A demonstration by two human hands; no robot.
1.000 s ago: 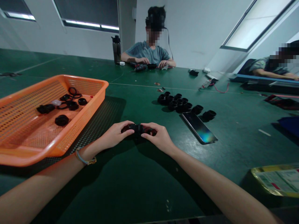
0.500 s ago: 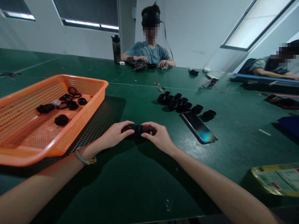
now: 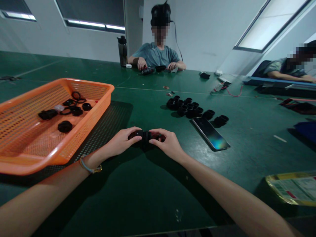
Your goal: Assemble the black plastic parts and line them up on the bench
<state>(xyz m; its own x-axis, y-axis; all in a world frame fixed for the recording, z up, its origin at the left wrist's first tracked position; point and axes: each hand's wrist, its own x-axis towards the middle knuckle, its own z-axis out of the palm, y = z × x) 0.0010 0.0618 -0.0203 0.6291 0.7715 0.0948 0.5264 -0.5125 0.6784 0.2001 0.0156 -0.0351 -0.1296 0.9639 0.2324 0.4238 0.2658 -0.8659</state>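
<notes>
My left hand and my right hand meet over the green table, both closed on one small black threaded fitting held between them. Fingers of each hand pinch one end of it. A cluster of several similar black fittings lies beyond my hands, with two more to its right. The orange mesh basket on my left holds several black rings and fittings.
A phone lies face up right of my hands. A yellow-rimmed tray sits at the near right. Across the table a person handles small parts beside a dark bottle. Another person leans at the far right.
My hands hold nearly still on the fitting. The person across the table has shifted a hand and lifted the head.
</notes>
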